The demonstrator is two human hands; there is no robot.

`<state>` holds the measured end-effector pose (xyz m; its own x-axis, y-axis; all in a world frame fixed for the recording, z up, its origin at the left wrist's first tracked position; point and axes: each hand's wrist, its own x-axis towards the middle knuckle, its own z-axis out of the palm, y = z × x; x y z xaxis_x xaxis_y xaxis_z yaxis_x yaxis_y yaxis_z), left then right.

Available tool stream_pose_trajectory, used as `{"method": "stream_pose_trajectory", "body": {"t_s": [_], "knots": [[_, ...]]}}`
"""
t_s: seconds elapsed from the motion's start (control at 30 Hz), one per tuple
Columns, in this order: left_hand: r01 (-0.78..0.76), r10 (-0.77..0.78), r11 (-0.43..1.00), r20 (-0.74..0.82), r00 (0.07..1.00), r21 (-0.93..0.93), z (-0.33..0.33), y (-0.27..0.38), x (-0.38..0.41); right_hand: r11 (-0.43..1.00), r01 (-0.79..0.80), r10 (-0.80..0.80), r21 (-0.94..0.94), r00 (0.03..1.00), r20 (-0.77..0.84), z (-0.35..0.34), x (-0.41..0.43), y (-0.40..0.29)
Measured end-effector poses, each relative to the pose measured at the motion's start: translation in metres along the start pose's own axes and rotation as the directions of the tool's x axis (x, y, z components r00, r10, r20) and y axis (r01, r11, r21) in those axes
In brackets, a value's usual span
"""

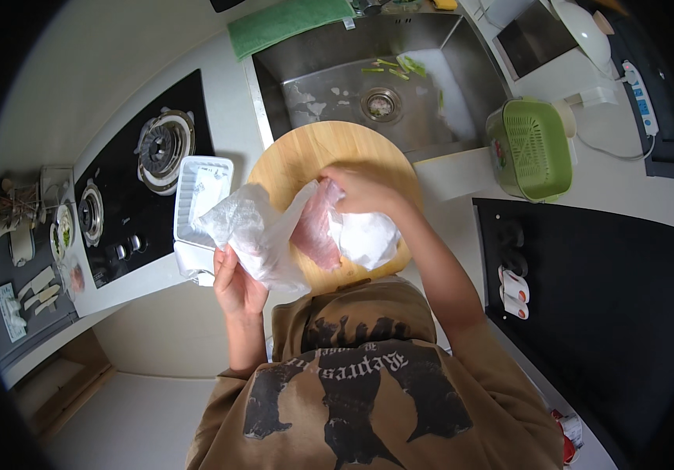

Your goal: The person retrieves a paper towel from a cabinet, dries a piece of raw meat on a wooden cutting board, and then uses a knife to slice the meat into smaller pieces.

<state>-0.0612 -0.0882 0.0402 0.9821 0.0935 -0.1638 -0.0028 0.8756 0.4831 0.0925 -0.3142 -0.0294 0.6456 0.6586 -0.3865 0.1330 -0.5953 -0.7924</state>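
Note:
My left hand (239,281) grips a thin, translucent plastic bag (254,226), which bunches up above the left side of a round wooden cutting board (337,141). In my right hand (363,191) is the upper end of a pale pink slab of raw meat (318,232). The bag's edge touches the meat's left side. A crumpled white wrapping (369,239), perhaps paper or plastic, sits under my right wrist, against the meat. My right fingertips are partly hidden behind the meat.
A white plastic tray (187,202) stands left of the board, beside a black gas stove (154,229). Beyond the board, a steel sink (319,97) holds green vegetable scraps (407,66) and suds. A green basket (536,147) stands on the right counter; a green towel (287,26) lies behind.

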Motion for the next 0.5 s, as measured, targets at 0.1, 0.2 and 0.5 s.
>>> {"method": "stream_pose_trajectory", "body": {"t_s": [0.1,0.2,0.5], "knots": [[-0.030,0.027,0.999,-0.062,0.998,-0.043,0.000,0.002,-0.002,0.998,-0.021,0.023,-0.059,0.999,0.044,-0.009,-0.006,-0.012],[-0.099,0.076,0.991,-0.243,0.967,-0.086,-0.005,0.006,-0.002,0.999,0.006,-0.004,-0.034,0.999,0.043,-0.009,-0.046,-0.020],[-0.137,0.115,0.983,-0.173,0.978,-0.120,-0.006,0.026,0.026,0.998,-0.004,0.004,0.060,1.000,-0.009,0.008,-0.073,-0.025]]}}
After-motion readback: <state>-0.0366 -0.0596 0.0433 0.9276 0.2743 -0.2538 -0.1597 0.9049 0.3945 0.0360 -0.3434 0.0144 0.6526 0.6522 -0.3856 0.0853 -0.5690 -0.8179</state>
